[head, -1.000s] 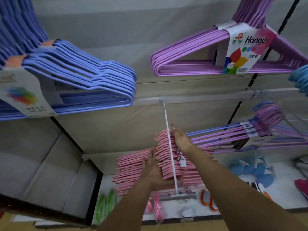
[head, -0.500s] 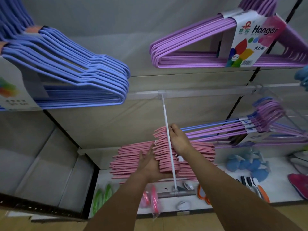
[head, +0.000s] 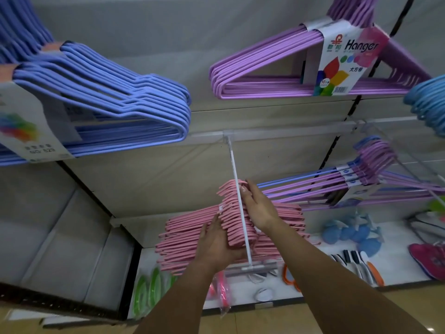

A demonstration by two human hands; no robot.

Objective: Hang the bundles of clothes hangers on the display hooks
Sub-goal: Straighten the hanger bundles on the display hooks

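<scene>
A pale display wall [head: 149,182] filled the view, crossed by a horizontal rail [head: 289,132] and standing over a white bottom shelf [head: 397,268]. Upper left, a big bundle of blue hangers [head: 115,102] hung with a printed card on its near side. Upper right hung a bundle of purple hangers [head: 265,75] wrapped in a label card [head: 346,61] reading "Hanger". At the right edge a few light blue hangers [head: 428,102] showed, cut off by the frame. Lower right, a mixed purple and blue bundle [head: 349,184] hung below the rail.

In the middle, the pink hangers [head: 192,232] made a thick stack, their hook ends gathered around a long white display hook [head: 238,201] that ran from the rail toward the camera and ended in a clear price holder [head: 250,270]. The stack sat about midway along the hook, its arms spreading left and right above the bottom shelf.

The left hand [head: 219,242] lay against the left side of the pink hook ends, fingers fairly straight and pressed on them, palm cupping from below. The right hand [head: 260,206] rested on the right side of the same cluster, fingers bent over the top of the pink hook ends beside the white rod.

On the bottom shelf lay green packets [head: 149,290], blue puffs [head: 349,235], and a pink item [head: 428,259] at the far right.
</scene>
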